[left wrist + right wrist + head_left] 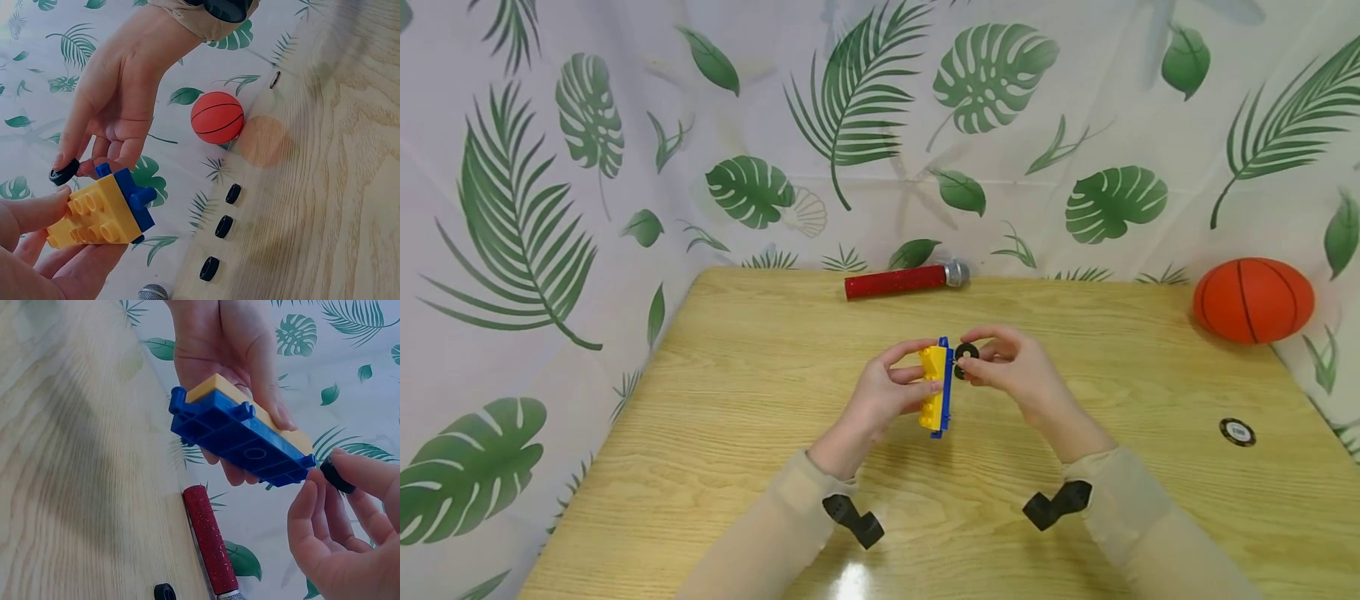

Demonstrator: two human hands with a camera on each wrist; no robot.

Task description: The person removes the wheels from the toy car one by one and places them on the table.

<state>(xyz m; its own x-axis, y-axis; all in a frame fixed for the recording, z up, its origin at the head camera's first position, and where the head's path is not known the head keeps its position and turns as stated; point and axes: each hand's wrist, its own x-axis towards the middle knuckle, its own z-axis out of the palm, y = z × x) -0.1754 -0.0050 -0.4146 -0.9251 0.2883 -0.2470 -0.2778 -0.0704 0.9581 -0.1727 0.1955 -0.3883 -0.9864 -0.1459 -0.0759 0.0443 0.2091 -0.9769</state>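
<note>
My left hand [887, 387] grips a yellow and blue building-brick toy car body [936, 392], held tilted above the table. Yellow studs [87, 215] show on one side, and the blue chassis [240, 437] has short axle pegs along its edges. Between thumb and fingers, my right hand [1011, 367] pinches a small black toy wheel [337, 475]. That wheel is close beside a peg at one end of the chassis. Three more black wheels [224, 226] lie in a row on the table in the left wrist view.
A red microphone [898, 283] with a silver head lies along the back of the wooden table [737, 375]. At the right stands an orange basketball [1253, 300], with a black round chip [1237, 432] nearer the front. Leaf-printed cloth [880, 125] hangs behind.
</note>
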